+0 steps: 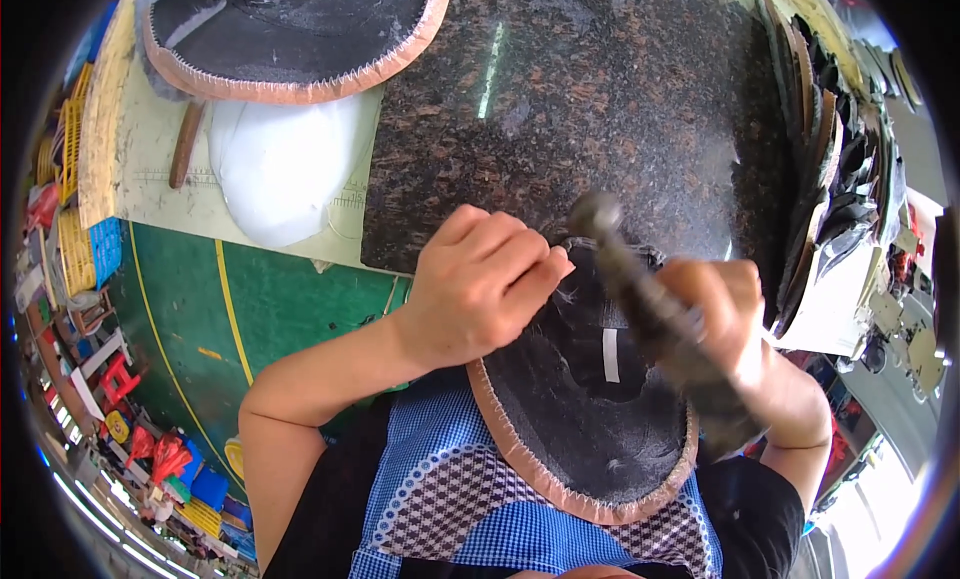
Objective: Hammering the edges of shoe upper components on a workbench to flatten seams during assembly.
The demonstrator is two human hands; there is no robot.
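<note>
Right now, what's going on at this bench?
A person is working on a dark shoe upper with a tan stitched rim, which lies partly on a granite slab. The left hand presses on its top edge, while the right hand grips a hammer, blurred, with its head just above the upper. A second upper and a white last lie further back on the bench.
</note>
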